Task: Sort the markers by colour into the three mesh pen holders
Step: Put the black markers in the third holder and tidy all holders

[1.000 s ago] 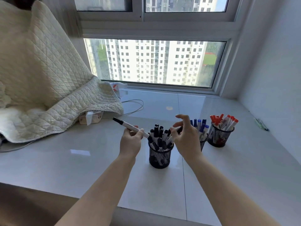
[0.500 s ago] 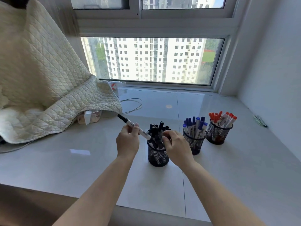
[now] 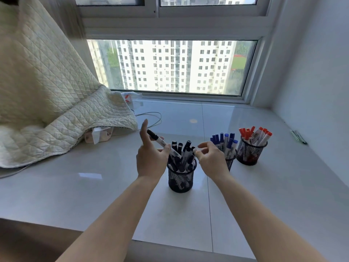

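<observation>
Three black mesh holders stand in a row on the white sill. The near one point(image 3: 181, 179) is full of black markers point(image 3: 186, 150). The middle one point(image 3: 230, 161), partly behind my right hand, holds blue markers point(image 3: 225, 139). The far right one point(image 3: 249, 153) holds red markers point(image 3: 255, 134). My left hand point(image 3: 151, 160) grips a tilted black marker point(image 3: 157, 138) between thumb and fingers, forefinger raised, its lower end over the near holder's rim. My right hand point(image 3: 211, 157) has thumb and forefinger pinched beside a black cap sticking out of the near holder; whether they grip it is unclear.
A cream quilt point(image 3: 47, 91) drapes over the left of the sill, with a small box point(image 3: 100, 135) under its edge. A thin cable point(image 3: 153, 118) and a plastic packet point(image 3: 130, 97) lie behind it. Two green pens point(image 3: 299, 137) lie by the right wall. The window is behind.
My right hand went down to the near holder with a marker, then drew back right with fingers pinched. My left hand carried its black marker right, tilting its lower end over the holder.
</observation>
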